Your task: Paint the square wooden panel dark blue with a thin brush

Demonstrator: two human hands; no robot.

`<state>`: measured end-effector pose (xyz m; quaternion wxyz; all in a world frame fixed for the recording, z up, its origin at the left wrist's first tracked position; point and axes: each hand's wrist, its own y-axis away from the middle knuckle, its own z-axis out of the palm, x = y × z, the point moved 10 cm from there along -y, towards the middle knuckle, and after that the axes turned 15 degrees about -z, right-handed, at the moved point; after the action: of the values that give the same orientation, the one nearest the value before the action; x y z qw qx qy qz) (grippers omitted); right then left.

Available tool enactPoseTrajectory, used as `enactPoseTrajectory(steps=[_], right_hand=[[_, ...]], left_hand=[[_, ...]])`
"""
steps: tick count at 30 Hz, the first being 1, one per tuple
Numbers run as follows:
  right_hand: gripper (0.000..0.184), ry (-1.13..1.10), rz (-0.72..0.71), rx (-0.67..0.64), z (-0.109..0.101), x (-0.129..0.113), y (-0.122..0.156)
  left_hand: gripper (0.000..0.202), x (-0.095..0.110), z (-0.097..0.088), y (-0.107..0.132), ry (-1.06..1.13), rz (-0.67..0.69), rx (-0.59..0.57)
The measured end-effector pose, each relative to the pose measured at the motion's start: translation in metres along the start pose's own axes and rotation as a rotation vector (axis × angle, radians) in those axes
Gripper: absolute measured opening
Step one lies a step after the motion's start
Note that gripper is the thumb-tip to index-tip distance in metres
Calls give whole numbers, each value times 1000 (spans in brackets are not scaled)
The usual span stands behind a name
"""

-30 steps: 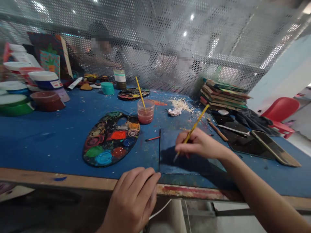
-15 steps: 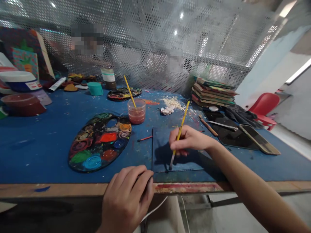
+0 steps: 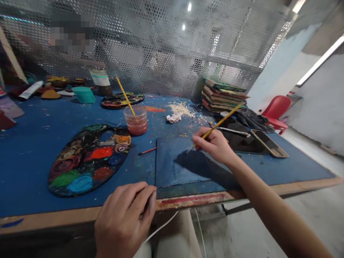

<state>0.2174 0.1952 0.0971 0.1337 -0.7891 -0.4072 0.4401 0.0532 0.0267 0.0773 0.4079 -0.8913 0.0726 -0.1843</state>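
Note:
My right hand pinches a yellow-handled paintbrush, its handle leaning up to the right. The bristle end points down at a dark blue square canvas, partly lost in the hand's shadow; whether it touches cannot be made out. My left hand rests curled at the table's front edge, its fingertips by the canvas's near left corner; anything inside the fingers is hidden. Left of the canvas lie a small red stick with a dark tip and a black paint palette carrying several colours.
Behind the palette stands a clear cup of reddish water with another yellow brush. Pale shavings and crumpled tissue lie beyond the canvas. To the right are a phone, a dark tablet-like panel and stacked boards.
My right hand has moved the brush farther up the canvas, and the brush now tilts more to the right. The view has shifted right; my left hand keeps its place by the corner.

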Motion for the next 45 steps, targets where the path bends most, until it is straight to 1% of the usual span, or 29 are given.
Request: enactPoseTrajectory(steps=[1, 2, 3, 4, 5, 6, 7, 8, 10, 12, 13, 15, 17, 18, 20, 21, 24, 27, 28, 30, 31, 33, 37, 40, 43, 45], right_hand=[[30, -65, 38, -66, 8, 3, 3], [31, -73, 76, -82, 11, 5, 6], [31, -15, 107, -44, 6, 7, 9], [30, 94, 126, 39, -4, 6, 12], [29, 220, 130, 135, -15, 1, 15], [28, 326, 121, 201, -22, -8, 18], [28, 395, 105, 212, -21, -18, 20], [28, 424, 85, 178, -13, -28, 20], [30, 379, 61, 51, 11, -43, 20], [33, 239, 98, 0, 29, -50, 22], [34, 182, 143, 5, 33, -49, 23], [32, 248, 228, 99, 24, -45, 26], [26, 405, 240, 166, 12, -45, 28], [26, 437, 214, 158, 12, -47, 27], [29, 371, 154, 89, 20, -49, 25], [31, 342, 142, 77, 21, -49, 26], [31, 389, 171, 141, 11, -50, 33], [31, 305, 174, 80, 17, -49, 34], [32, 301, 181, 79, 17, -49, 35], [32, 369, 194, 115, 12, -52, 34], [31, 394, 189, 114, 12, -53, 33], [29, 390, 168, 70, 17, -56, 28], [26, 415, 185, 88, 17, -54, 24], [29, 323, 164, 45, 23, -51, 24], [33, 349, 143, 64, 18, -51, 25], [35, 300, 118, 23, 22, -51, 24]], left_hand=[[11, 0, 0, 0, -5, 8, -2], [11, 1, 0, 0, -12, 16, 1], [11, 2, -1, 1, -20, 24, 6], [11, 2, -1, 2, -29, 33, 12], [11, 3, -1, 2, -38, 40, 19], [12, 3, -1, 3, -44, 47, 27], [13, 3, -1, 4, -50, 51, 32], [13, 3, -1, 4, -51, 50, 38], [13, 2, -1, 4, -47, 45, 48], [12, 1, -2, 4, -42, 40, 57], [12, 2, -2, 4, -41, 40, 59], [12, 2, -2, 4, -43, 40, 62], [13, 1, -2, 3, -41, 37, 57], [13, 2, -1, 3, -37, 40, 52], [14, 2, 0, 3, -31, 49, 29], [14, 2, 1, 3, -27, 54, 20], [16, 3, 1, 5, -19, 65, 9], [16, 2, 0, 6, -9, 58, 8], [16, 1, -1, 6, -8, 53, 6], [15, 0, -1, 6, -12, 46, 5], [15, 0, -1, 6, -16, 48, 7], [15, 0, -2, 6, -20, 52, 18], [16, 0, -2, 6, -18, 47, 43], [17, 0, 0, 6, -8, 54, 35], [17, 0, 1, 7, -9, 52, 27], [16, 0, -1, 7, -15, 51, 35]])
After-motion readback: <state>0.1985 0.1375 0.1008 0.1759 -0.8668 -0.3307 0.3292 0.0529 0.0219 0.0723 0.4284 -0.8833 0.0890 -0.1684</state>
